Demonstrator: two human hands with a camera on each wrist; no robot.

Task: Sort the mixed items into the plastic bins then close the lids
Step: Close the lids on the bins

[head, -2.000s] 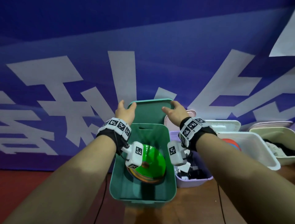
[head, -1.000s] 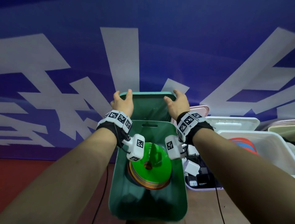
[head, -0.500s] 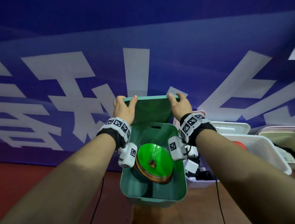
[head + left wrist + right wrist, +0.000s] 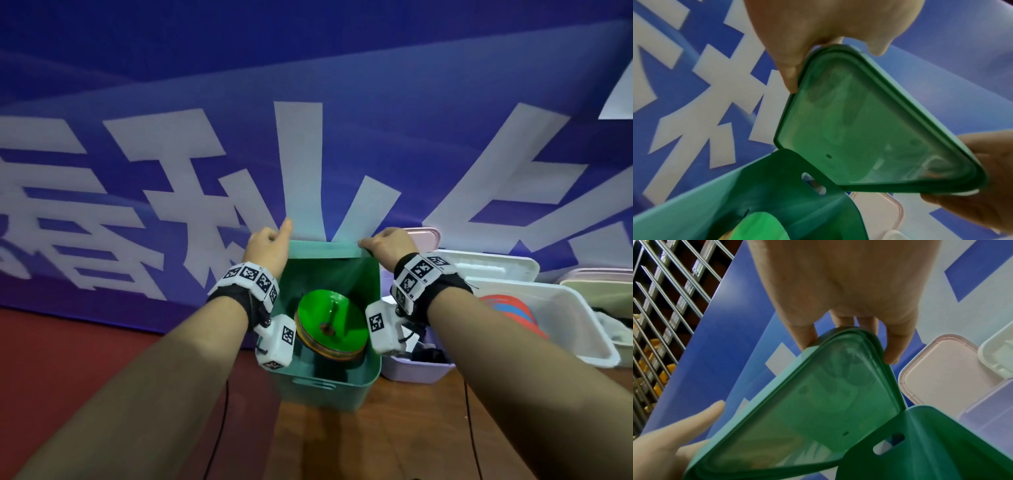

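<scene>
A green plastic bin (image 4: 325,385) stands on the floor before me, holding a stack of coloured discs (image 4: 330,323) with a bright green one on top. Its green lid (image 4: 325,249) is tipped down over the bin's far end, seen nearly edge-on in the head view. My left hand (image 4: 269,245) grips the lid's left corner. My right hand (image 4: 388,245) grips its right corner. The wrist views show the lid's underside (image 4: 869,134) (image 4: 807,415) with fingers curled over its rim, above the bin's far wall (image 4: 797,186) (image 4: 920,443).
A lilac bin (image 4: 416,368) with dark items stands right of the green one, a pink lid (image 4: 426,236) behind it. Further right is a white bin (image 4: 565,325) holding red and blue discs, then a beige bin (image 4: 603,291). A blue banner (image 4: 308,120) rises behind.
Both hands have swung the green lid forward and down from leaning upright behind the bin until it lies nearly flat over the bin's far end.
</scene>
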